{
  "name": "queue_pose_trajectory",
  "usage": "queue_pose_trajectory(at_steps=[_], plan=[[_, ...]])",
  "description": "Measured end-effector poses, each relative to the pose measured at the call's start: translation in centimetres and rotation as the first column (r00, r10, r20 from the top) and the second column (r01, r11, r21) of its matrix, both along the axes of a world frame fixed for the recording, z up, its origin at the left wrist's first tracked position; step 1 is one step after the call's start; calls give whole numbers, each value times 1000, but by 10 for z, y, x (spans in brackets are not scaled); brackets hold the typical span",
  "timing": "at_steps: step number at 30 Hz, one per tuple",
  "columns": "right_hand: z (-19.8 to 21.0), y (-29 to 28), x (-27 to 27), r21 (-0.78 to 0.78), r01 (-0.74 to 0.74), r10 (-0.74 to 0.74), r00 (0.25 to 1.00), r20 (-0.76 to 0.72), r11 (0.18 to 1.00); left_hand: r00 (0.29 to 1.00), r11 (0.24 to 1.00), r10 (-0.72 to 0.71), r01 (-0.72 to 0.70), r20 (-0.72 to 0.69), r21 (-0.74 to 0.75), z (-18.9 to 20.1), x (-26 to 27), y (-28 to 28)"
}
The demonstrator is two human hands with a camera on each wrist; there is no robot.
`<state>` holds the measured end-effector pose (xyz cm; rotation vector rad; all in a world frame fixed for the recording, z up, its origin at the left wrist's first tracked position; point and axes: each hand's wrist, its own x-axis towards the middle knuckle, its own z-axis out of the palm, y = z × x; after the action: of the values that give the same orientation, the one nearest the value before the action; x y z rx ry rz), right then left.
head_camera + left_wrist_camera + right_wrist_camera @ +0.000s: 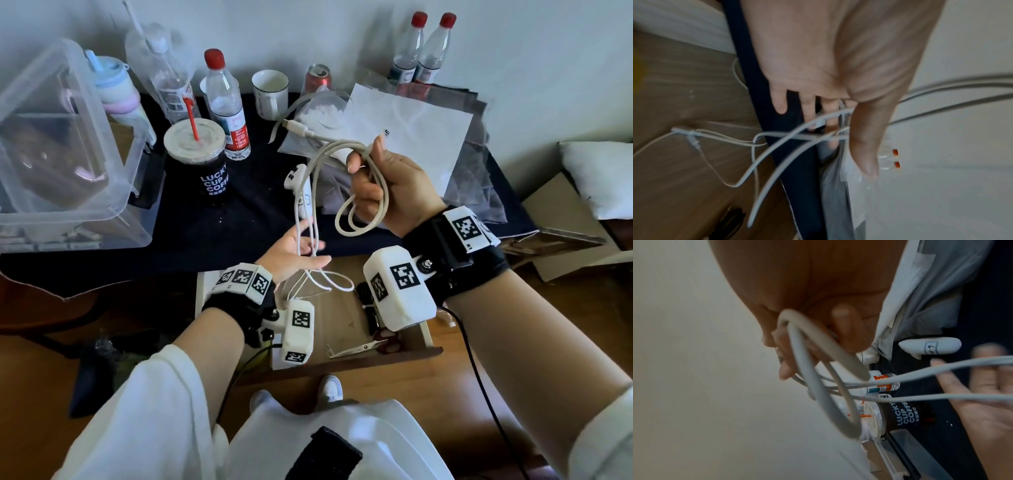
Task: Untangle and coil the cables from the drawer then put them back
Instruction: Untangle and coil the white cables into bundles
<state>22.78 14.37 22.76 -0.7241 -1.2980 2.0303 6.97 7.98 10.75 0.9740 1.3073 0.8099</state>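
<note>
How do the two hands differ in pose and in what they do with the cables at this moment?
The right hand is raised with fingers curled round coiled loops of the thick cable; the left hand sits lower, just above the drawer.
The left hand's fingers are spread and nearly straight, with thin cable strands running across them, not clenched.
Both touch white cables and wear tagged wrist cameras.

The right hand (394,192) is raised at about two o'clock from the left hand (294,251), forearm running back toward five o'clock. Its fingers (846,327) are curled, the grip closed round loops of white cable (363,202). The left hand lies lower, palm up, fingers (807,110) straight and spread, thumb (865,142) extended, strands crossing them. Both wrists wear black straps.
</note>
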Motion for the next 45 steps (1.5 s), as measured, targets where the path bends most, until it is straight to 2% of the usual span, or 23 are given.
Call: queue_pose_trajectory(at_steps=[2,4,6,8,10,13,18,23,25,27,29,32,36,38,41,43,45], plan=[[-4,3,2,4,56,-56,998,26,998,988,999,-30,36,-151,32,-2,-2,1],[-11,5,8,9,145,-146,988,57,989,952,999,13,3,-305,51,-10,-15,-4],[-18,8,16,12,223,-224,973,64,975,916,998,60,-69,-397,-8,-26,-36,-12],[-25,10,22,7,279,-279,958,66,960,905,986,57,-119,-422,-121,-40,-53,-21],[-31,12,25,20,314,-314,943,105,949,939,968,90,-160,-331,-191,-49,-61,-25],[-38,15,24,96,333,-346,910,228,938,961,949,237,-260,-141,-180,-26,-60,-24],[-52,19,21,178,302,-347,874,340,937,913,923,386,-379,133,-71,21,-62,-9],[-61,21,14,179,295,-342,867,363,938,889,918,396,-393,232,-62,46,-55,-3],[-65,17,11,222,210,-285,872,399,952,876,913,406,-399,260,-81,47,-49,-3],[-70,10,7,259,22,-146,871,470,966,858,911,409,-400,312,-95,49,-42,-2],[-76,3,-1,219,-148,0,829,559,964,832,915,399,-390,386,-106,49,-34,1],[-79,-4,-14,222,-217,26,767,641,951,792,926,372,-357,485,-126,51,-20,6],[-83,2,-17,301,-239,-87,633,769,923,773,931,362,-333,521,-153,44,-15,6],[-84,5,-14,264,-146,-99,675,732,953,779,935,355,-304,517,-184,35,-20,3],[-81,8,-2,173,-30,-83,789,609,984,864,937,325,-237,384,-257,15,-24,-3],[-77,8,4,146,-18,-71,814,576,989,914,920,287,-180,288,-348,3,-17,-5],[-74,8,7,112,-21,-45,827,561,994,932,898,242,-110,269,-426,-4,-7,-3]])
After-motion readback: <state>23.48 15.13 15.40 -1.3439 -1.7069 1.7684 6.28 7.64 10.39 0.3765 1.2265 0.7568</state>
